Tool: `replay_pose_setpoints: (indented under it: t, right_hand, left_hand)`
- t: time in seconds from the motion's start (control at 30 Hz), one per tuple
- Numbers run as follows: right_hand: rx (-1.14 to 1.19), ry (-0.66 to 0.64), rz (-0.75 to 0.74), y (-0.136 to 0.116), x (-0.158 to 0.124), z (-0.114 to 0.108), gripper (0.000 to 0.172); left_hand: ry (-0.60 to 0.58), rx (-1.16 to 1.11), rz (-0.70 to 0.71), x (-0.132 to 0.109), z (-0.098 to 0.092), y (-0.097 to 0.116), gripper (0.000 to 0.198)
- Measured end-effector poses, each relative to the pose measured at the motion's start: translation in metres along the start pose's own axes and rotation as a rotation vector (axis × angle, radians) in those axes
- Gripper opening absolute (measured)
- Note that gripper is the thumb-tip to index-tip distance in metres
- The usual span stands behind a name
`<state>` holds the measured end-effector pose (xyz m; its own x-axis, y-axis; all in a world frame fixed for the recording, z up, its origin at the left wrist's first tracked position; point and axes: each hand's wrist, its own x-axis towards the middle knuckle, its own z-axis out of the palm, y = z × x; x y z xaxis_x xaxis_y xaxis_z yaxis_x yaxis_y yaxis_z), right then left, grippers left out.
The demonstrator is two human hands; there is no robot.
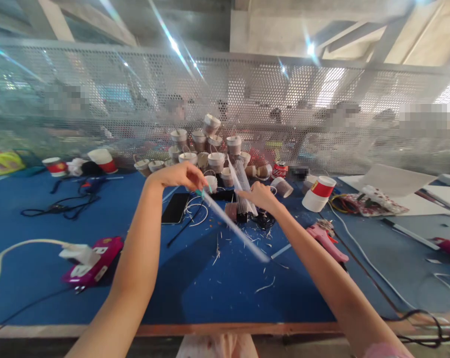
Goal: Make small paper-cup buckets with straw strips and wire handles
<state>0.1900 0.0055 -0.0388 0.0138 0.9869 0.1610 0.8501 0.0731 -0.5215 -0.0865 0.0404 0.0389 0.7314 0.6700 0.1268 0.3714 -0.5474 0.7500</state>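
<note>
My left hand (184, 175) is closed around one end of a long translucent white stick (234, 223), which looks like a glue stick and is smeared by motion. A bit of green shows at its fingers. The stick slants down to the right above the blue tabletop. My right hand (261, 195) has its fingers curled at a clear plastic pack of glue sticks (241, 180), the index finger lying across it. Behind both hands stands a pile of small paper-cup baskets (216, 160) with thin handles. A black phone (175, 208) lies below my left hand.
A pink glue gun (327, 241) lies right of my right forearm. Red-and-white paper cups (319, 193) and a red can (279, 170) stand further back. At left is a magenta power strip (94, 261) with a plug. Cables and white scraps litter the table; a perforated metal screen (146, 94) rises behind.
</note>
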Motion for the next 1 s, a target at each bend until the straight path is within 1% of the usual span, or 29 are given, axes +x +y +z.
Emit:
replay_pose_setpoints:
  t: [0.03,0.07,0.1,0.13,0.17,0.23,0.27,0.33,0.4,0.43,0.5,0.53,0.6,0.67,0.7,0.73,0.77,0.8,0.83,0.87,0.93,0.97,1.0]
  right_hand:
    - [-0.108,-0.018,-0.025,-0.002,-0.001,0.008,0.040]
    - [-0.181,-0.034,-0.042,-0.001,-0.001,0.013,0.035]
    - [-0.200,-0.034,-0.048,0.000,-0.001,0.015,0.029]
    - [-0.207,-0.039,-0.052,0.003,0.000,0.014,0.022]
    - [-0.208,-0.028,-0.041,0.007,0.001,0.011,0.018]
    - [-0.218,0.037,0.001,0.015,0.004,0.002,0.023]
    - [-0.236,0.079,0.024,0.019,0.006,-0.001,0.027]
    - [-0.287,0.133,0.060,0.026,0.007,-0.007,0.031]
    - [-0.330,0.113,0.073,0.030,0.006,-0.010,0.026]
    - [-0.337,0.078,0.071,0.032,0.006,-0.011,0.022]
    - [-0.325,-0.002,0.058,0.032,0.005,-0.018,0.018]
    - [-0.314,-0.032,0.042,0.031,0.005,-0.023,0.021]
    - [-0.241,-0.038,-0.027,0.026,0.002,-0.037,0.031]
    - [-0.018,0.021,-0.141,0.017,-0.002,-0.051,0.043]
    - [0.140,0.018,-0.190,0.012,-0.005,-0.057,0.049]
    - [0.289,-0.018,-0.227,0.007,-0.009,-0.061,0.053]
    - [0.387,-0.073,-0.258,0.002,-0.014,-0.064,0.052]
    - [0.419,-0.112,-0.282,-0.002,-0.018,-0.066,0.047]
    - [0.391,-0.116,-0.297,-0.004,-0.021,-0.067,0.040]
    - [0.327,-0.080,-0.303,-0.006,-0.023,-0.067,0.034]
    - [0.244,0.051,-0.284,-0.005,-0.022,-0.067,0.029]
    - [0.276,0.109,-0.262,-0.002,-0.020,-0.067,0.026]
    - [0.357,0.158,-0.236,0.001,-0.017,-0.068,0.022]
  left_hand:
    - [-0.149,0.032,-0.012,0.004,0.005,0.001,0.033]
    - [-0.287,0.056,-0.019,0.009,0.012,0.001,0.041]
    - [-0.387,0.066,-0.027,0.016,0.019,0.000,0.047]
    - [-0.428,0.062,-0.040,0.023,0.027,-0.001,0.049]
    - [-0.443,0.041,-0.055,0.029,0.035,-0.003,0.049]
    - [-0.463,-0.032,-0.104,0.041,0.048,-0.006,0.050]
    - [-0.496,-0.050,-0.132,0.045,0.053,-0.006,0.051]
    - [-0.558,-0.061,-0.150,0.048,0.059,-0.005,0.054]
    - [-0.574,-0.067,-0.101,0.046,0.059,0.000,0.052]
    - [-0.553,-0.087,-0.060,0.045,0.058,0.002,0.050]
    - [-0.463,-0.154,0.010,0.040,0.052,0.006,0.048]
    - [-0.400,-0.187,0.031,0.038,0.049,0.006,0.048]
    - [-0.240,-0.215,0.050,0.035,0.041,0.006,0.047]
    - [-0.022,-0.192,0.067,0.035,0.037,0.003,0.044]
    - [0.085,-0.173,0.074,0.036,0.036,0.001,0.042]
    - [0.174,-0.153,0.078,0.038,0.037,0.000,0.041]
    - [0.239,-0.133,0.075,0.040,0.038,0.000,0.039]
    - [0.281,-0.118,0.067,0.042,0.041,0.000,0.038]
    - [0.302,-0.111,0.058,0.044,0.044,0.002,0.037]
    - [0.324,-0.116,0.053,0.046,0.048,0.003,0.035]
    - [0.379,-0.140,0.055,0.048,0.055,0.008,0.032]
    - [0.410,-0.150,0.058,0.049,0.057,0.011,0.031]
    - [0.436,-0.158,0.061,0.050,0.060,0.013,0.030]
